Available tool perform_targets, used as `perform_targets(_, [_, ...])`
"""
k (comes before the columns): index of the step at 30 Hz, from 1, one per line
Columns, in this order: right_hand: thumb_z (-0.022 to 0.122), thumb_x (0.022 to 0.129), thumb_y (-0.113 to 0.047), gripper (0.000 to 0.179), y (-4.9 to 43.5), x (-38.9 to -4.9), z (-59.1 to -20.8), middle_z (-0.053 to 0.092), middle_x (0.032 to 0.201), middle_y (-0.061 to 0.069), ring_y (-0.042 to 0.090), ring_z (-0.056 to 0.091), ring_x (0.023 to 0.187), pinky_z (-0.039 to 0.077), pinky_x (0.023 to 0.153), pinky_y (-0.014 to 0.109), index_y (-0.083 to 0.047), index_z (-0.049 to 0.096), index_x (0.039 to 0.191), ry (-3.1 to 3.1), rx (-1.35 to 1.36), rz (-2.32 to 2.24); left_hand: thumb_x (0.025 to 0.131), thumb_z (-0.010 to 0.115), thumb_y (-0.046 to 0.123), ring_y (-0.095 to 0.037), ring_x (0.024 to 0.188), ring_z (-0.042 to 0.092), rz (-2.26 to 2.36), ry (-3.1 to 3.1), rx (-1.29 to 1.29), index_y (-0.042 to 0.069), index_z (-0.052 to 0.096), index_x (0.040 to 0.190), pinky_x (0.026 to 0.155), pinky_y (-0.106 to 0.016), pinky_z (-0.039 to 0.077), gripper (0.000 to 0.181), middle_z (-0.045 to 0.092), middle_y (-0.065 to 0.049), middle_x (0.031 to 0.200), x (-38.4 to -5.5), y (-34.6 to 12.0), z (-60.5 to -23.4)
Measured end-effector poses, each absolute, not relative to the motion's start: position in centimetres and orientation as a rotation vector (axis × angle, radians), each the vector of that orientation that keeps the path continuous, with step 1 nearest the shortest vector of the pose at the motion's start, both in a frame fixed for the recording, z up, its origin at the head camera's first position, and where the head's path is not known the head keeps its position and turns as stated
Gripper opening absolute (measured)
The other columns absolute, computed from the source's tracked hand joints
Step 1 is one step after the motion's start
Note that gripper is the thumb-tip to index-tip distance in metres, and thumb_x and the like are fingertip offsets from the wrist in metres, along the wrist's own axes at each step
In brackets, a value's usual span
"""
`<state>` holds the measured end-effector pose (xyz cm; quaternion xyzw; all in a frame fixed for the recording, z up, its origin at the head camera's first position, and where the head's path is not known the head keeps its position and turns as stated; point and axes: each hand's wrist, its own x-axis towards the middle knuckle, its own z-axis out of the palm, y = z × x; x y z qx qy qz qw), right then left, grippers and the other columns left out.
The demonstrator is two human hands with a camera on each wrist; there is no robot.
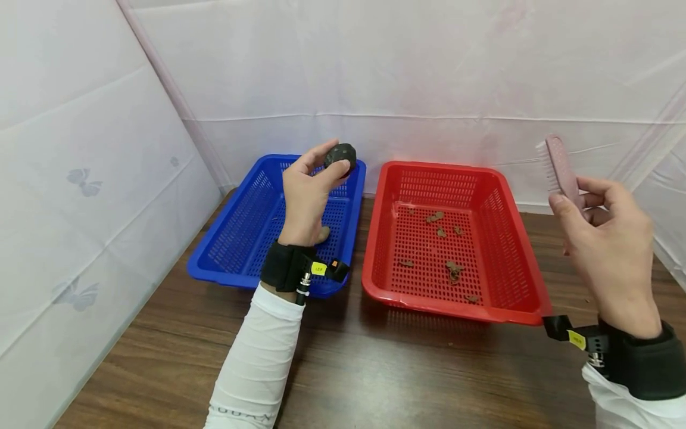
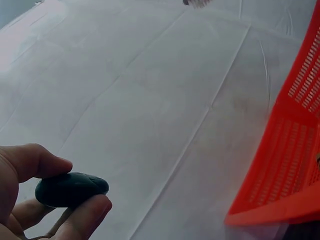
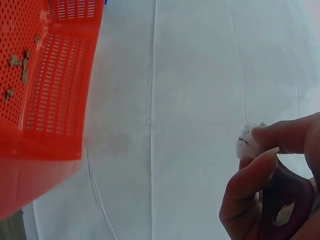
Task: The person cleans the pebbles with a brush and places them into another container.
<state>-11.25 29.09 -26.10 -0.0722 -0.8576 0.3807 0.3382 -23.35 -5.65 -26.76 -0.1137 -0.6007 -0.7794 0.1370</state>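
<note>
My left hand [image 1: 308,193] pinches a smooth dark stone [image 1: 340,157] between thumb and fingers, raised above the far part of the blue basket [image 1: 214,275]. In the left wrist view the stone [image 2: 72,190] looks flattish and oval. To the right, my right hand [image 1: 616,238] grips a pink brush [image 1: 563,167] by its handle, bristles facing left, in the air beside the red basket [image 1: 455,313]. The right wrist view shows a hole in the handle [image 3: 272,212]. Brush and stone are well apart. A tan lump [image 1: 324,235] in the blue basket is partly hidden by my left wrist.
Several brown clumps [image 1: 454,270] lie scattered on the red basket's floor. Both baskets stand side by side on a dark wooden table [image 1: 375,369]. A pale sheet [image 1: 429,71] hangs behind them, and another [image 1: 69,208] closes off the left side.
</note>
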Motion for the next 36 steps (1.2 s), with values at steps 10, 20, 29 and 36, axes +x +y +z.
perform_targets(10, [0.065, 0.106, -0.022, 0.04, 30.1, -11.7, -26.2, 0.059, 0.095, -0.011, 0.001, 0.049, 0.047, 0.041, 0.046, 0.01, -0.005, 0.067, 0.142, -2.191, -0.267, 1.068, 0.098, 0.067, -0.008, -0.035, 0.12, 0.067, -2.202, -1.803, -0.246, -0.001, 0.067, 0.141, 0.095, -0.034, 0.061, 0.043, 0.058, -0.022, 0.135, -24.6, -7.1, -27.7])
perform_targets(20, [0.061, 0.109, -0.023, 0.034, 31.5, -12.3, -26.8, 0.061, 0.091, -0.015, 0.0, 0.051, 0.052, 0.045, 0.045, 0.01, -0.004, 0.067, 0.136, -2.193, -0.326, 1.111, 0.099, 0.066, -0.009, -0.035, 0.122, 0.067, -2.184, -1.823, -0.2, -0.005, 0.063, 0.142, 0.095, -0.033, 0.061, 0.043, 0.062, -0.025, 0.136, -25.0, -8.3, -27.8])
perform_targets(29, [0.056, 0.111, -0.024, 0.011, 32.4, -12.5, -27.4, 0.059, 0.084, -0.025, -0.001, 0.055, 0.058, 0.05, 0.049, 0.011, -0.021, 0.062, 0.12, -2.27, -0.387, 1.083, 0.1, 0.07, -0.001, -0.031, 0.113, 0.07, -1.939, -2.033, -0.116, 0.002, 0.064, 0.143, 0.091, -0.032, 0.062, 0.044, 0.07, -0.023, 0.13, -25.1, -9.2, -28.0])
perform_targets(36, [0.056, 0.111, -0.027, 0.024, 33.2, -12.9, -28.1, 0.056, 0.076, -0.034, -0.002, 0.057, 0.056, 0.052, 0.049, 0.013, -0.01, 0.06, 0.127, -2.331, -0.41, 1.07, 0.1, 0.072, 0.006, -0.032, 0.099, 0.073, -1.733, -2.174, -0.097, 0.004, 0.065, 0.14, 0.081, -0.032, 0.061, 0.041, 0.074, -0.02, 0.122, -25.1, -9.8, -28.0])
